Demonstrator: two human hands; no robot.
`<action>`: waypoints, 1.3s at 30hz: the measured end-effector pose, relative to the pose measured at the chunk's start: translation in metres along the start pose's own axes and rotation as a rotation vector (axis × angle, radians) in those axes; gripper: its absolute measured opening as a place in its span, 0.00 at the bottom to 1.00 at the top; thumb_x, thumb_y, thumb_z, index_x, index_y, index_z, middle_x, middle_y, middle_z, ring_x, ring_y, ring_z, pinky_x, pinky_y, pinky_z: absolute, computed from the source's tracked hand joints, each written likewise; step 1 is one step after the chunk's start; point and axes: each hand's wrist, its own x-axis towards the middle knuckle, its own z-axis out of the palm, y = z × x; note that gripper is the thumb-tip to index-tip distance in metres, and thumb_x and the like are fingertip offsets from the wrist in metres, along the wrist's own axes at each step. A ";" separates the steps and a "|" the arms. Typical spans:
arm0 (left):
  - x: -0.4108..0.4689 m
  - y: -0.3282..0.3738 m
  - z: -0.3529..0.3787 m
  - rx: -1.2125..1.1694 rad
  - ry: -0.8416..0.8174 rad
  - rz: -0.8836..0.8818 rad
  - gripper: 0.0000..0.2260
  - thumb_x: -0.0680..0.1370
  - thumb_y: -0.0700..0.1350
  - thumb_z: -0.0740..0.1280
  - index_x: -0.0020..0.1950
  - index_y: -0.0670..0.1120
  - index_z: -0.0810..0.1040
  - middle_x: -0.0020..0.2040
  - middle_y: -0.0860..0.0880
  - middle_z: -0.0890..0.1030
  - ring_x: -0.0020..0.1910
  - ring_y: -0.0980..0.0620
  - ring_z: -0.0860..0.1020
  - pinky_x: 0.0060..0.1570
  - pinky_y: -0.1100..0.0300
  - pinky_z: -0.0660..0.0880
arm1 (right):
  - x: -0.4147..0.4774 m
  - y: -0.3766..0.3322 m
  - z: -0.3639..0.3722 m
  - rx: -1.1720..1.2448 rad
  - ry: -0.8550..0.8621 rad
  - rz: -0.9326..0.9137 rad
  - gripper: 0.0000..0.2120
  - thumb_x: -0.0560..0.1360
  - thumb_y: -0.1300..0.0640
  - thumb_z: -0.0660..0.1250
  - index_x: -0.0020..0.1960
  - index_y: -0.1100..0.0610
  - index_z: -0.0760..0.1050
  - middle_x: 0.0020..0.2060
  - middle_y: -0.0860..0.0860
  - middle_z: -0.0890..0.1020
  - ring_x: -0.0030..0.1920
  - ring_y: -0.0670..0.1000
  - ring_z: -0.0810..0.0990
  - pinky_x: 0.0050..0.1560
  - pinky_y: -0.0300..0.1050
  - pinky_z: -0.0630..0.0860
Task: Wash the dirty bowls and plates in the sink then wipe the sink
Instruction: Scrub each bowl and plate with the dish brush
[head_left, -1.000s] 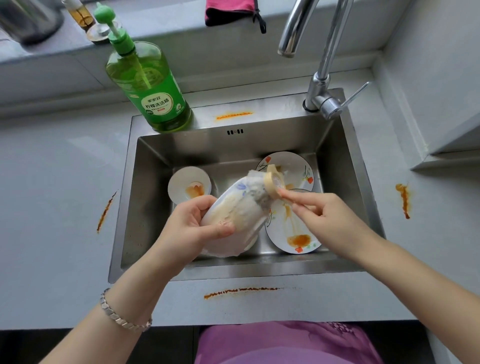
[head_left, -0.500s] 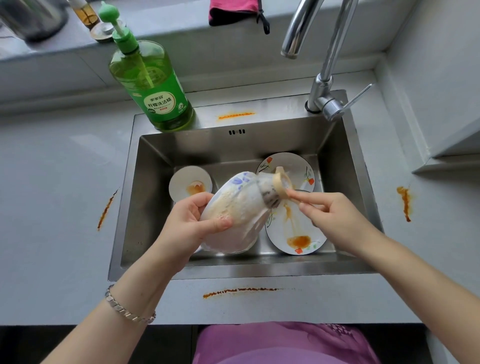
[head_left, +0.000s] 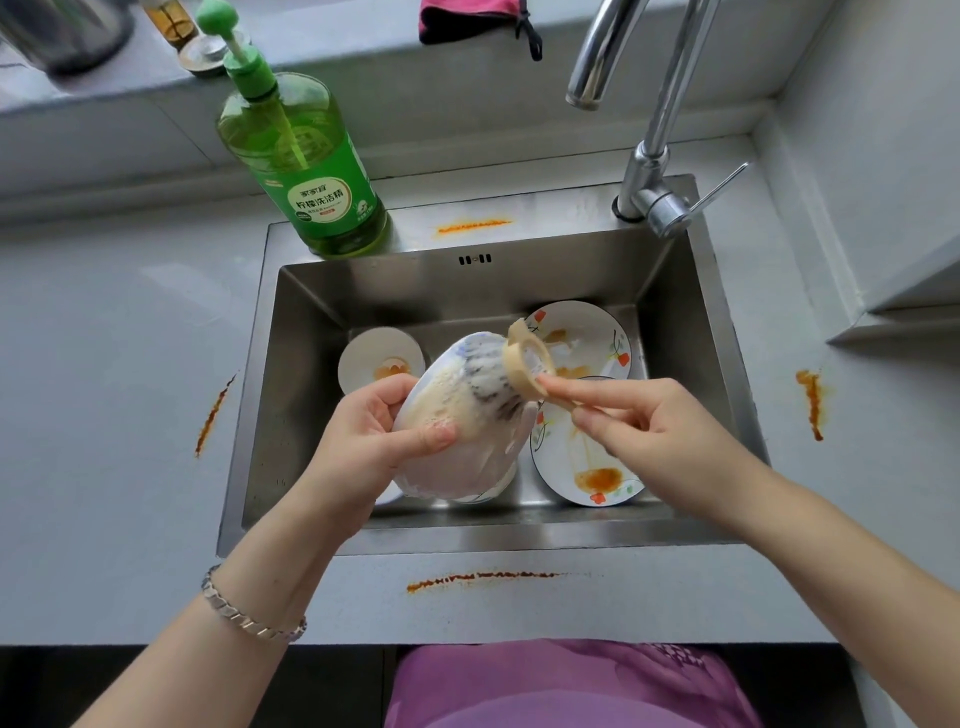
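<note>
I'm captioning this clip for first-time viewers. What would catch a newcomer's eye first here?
The foamy bowl held over the sink by the left hand, with the right hand holding a beige ring-shaped scrubber against its base. Next, the tall green soap bottle at the sink's back-left corner and the orange sauce streaks on the grey counter.

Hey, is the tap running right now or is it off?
Off, it seems: no stream of water falls from the faucet spout into the sink.
</note>
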 end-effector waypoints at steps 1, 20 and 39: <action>0.000 0.000 0.000 0.001 0.001 -0.002 0.20 0.56 0.50 0.75 0.46 0.45 0.80 0.40 0.49 0.83 0.41 0.51 0.82 0.35 0.63 0.77 | 0.004 0.003 -0.004 -0.018 0.031 0.020 0.17 0.79 0.63 0.58 0.61 0.44 0.72 0.14 0.39 0.64 0.21 0.37 0.67 0.37 0.28 0.66; 0.012 0.018 0.008 -0.300 0.092 0.032 0.25 0.53 0.51 0.82 0.47 0.45 0.82 0.43 0.47 0.84 0.41 0.50 0.82 0.36 0.58 0.80 | 0.024 0.032 -0.009 0.399 0.136 0.252 0.16 0.80 0.59 0.57 0.57 0.39 0.73 0.20 0.45 0.60 0.19 0.42 0.54 0.19 0.29 0.51; 0.013 0.015 0.012 -0.217 0.104 -0.015 0.12 0.64 0.40 0.68 0.47 0.43 0.79 0.37 0.49 0.84 0.36 0.52 0.82 0.31 0.61 0.78 | 0.025 0.053 -0.010 0.243 0.087 0.334 0.16 0.80 0.59 0.57 0.63 0.44 0.73 0.22 0.46 0.61 0.20 0.42 0.56 0.18 0.31 0.53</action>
